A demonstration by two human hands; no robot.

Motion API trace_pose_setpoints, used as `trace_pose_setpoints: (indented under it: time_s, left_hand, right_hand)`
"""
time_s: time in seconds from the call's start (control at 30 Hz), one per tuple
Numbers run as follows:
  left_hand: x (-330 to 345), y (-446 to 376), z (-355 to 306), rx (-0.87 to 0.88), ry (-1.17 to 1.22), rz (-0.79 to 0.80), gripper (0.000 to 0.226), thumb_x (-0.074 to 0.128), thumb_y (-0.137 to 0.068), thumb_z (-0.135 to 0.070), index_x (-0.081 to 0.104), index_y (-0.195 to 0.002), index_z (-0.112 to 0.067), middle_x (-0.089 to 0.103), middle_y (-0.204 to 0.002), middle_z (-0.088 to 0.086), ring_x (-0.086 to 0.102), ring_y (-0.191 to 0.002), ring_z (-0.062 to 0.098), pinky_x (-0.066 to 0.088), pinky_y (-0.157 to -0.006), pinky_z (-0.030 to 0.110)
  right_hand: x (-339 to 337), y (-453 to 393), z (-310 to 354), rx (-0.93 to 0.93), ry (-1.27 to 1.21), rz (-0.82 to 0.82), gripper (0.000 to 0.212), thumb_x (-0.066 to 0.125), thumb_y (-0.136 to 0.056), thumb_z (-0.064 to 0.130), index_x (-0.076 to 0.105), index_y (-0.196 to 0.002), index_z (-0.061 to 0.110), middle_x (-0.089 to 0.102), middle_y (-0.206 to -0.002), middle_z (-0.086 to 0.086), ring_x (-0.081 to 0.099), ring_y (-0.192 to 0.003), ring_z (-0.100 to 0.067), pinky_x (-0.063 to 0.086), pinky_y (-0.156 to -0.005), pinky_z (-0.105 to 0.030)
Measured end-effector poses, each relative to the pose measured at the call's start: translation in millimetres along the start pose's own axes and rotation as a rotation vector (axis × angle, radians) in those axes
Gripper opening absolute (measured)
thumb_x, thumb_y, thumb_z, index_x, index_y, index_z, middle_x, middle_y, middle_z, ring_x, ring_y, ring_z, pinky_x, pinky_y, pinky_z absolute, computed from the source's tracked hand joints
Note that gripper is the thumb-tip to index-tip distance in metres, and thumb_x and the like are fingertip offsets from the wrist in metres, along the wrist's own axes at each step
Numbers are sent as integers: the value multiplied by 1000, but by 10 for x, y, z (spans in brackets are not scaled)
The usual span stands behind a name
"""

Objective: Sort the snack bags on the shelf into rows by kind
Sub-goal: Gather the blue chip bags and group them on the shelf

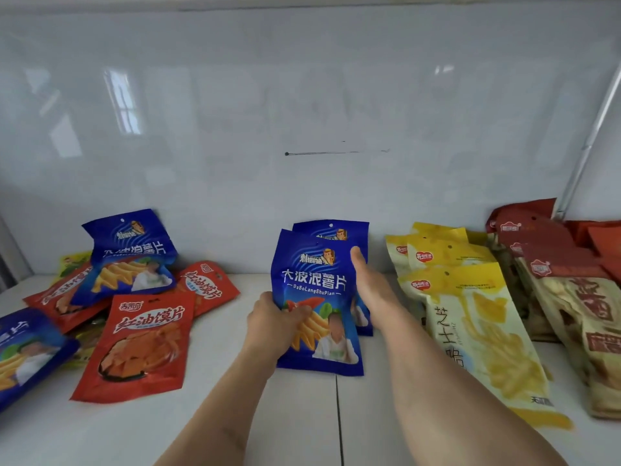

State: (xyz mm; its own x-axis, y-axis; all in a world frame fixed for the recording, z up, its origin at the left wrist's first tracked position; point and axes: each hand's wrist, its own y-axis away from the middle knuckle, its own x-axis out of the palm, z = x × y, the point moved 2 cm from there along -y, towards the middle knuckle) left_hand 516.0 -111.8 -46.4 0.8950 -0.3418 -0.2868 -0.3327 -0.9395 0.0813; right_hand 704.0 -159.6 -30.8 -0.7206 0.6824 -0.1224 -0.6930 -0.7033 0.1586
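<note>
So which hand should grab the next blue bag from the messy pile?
Probably the left hand. The loose blue bag lies in the pile on the left, on that hand's own side. The right hand would have to cross over the blue bag row.

On the white shelf (302, 415), the middle bag (317, 297) is deep blue with white lettering and yellow chips. Left of it, a red bag (141, 344) shows orange slices. Right of it lie yellow bags (477, 317), then cream bags (578, 311) topped dark red, perhaps brown-printed.
</note>
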Motion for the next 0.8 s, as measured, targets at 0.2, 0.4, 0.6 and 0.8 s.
trace_pose_setpoints:
  time_s: [0.2, 0.4, 0.6, 0.8]
  left_hand:
    - [274, -18, -48, 8, 10, 15, 48, 76, -87, -33, 46, -122, -19, 63, -110, -2, 65, -85, 11, 49, -55, 22]
    - [380, -66, -56, 23, 20, -23, 50, 77, -86, -32, 42, -121, -22, 62, -111, -3, 65, -93, 16, 51, -60, 23]
    - [435, -100, -72, 51, 62, -50, 46, 78, -86, -32, 40, -111, -28, 61, -107, -7, 61, -82, 6, 50, -59, 21]
    - [429, -94, -79, 64, 33, -68, 48, 79, -84, -33, 39, -111, -30, 64, -118, -2, 65, -94, 13, 54, -68, 26]
  right_hand:
    - [-46, -138, -91, -154, 105, 2, 42, 72, -84, 53, 66, -108, 19, 75, -96, 2, 72, -84, -16, 60, -76, -37]
    - [-40, -306, -135, -148, 134, -86, 39, 77, -83, 46, 66, -104, 16, 74, -95, -2, 72, -78, -16, 56, -66, -31]
    - [10, -452, -191, -149, 207, -166, 42, 77, -76, 56, 67, -98, 21, 75, -90, 2, 73, -79, -19, 60, -80, -46]
    - [11, -361, -126, -163, 275, -217, 50, 73, -78, 61, 62, -102, 18, 74, -96, 1, 72, -82, -20, 60, -79, -42]
